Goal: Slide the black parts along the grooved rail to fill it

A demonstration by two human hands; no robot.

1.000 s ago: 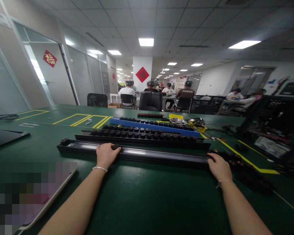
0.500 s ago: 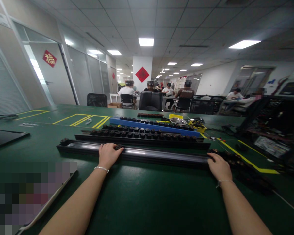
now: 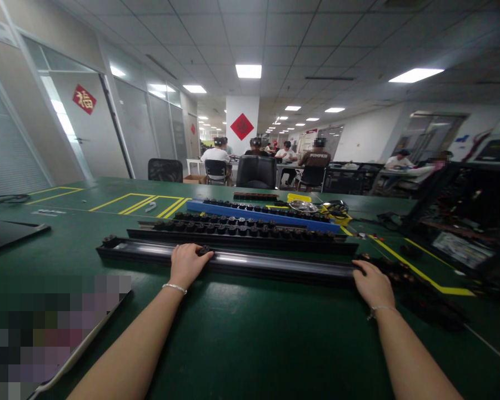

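Observation:
A long black channel-shaped rail (image 3: 275, 263) with a shiny inner surface lies across the green table. My left hand (image 3: 188, 265) is closed on a small dark part (image 3: 204, 251) inside the rail, left of its middle; the fingers hide much of this part. Against the rail's right end, my right hand (image 3: 374, 282) is closed, thumb and fingers gripping the edge. A small black piece (image 3: 109, 240) sits at the rail's left end. Just behind lies another black rail (image 3: 250, 242), with rows of small round black parts (image 3: 233, 228) along it.
Farther back lies a blue rail (image 3: 325, 224) holding more black parts. A heap of dark parts (image 3: 425, 294) is by my right hand. Yellow tape (image 3: 425, 272) marks the green table (image 3: 254, 339). At the left is a dark panel (image 3: 12, 236); people sit at desks beyond.
My left hand has slid slightly to the right along the rail, and the small dark part has moved with it. My right hand stays in place at the right end.

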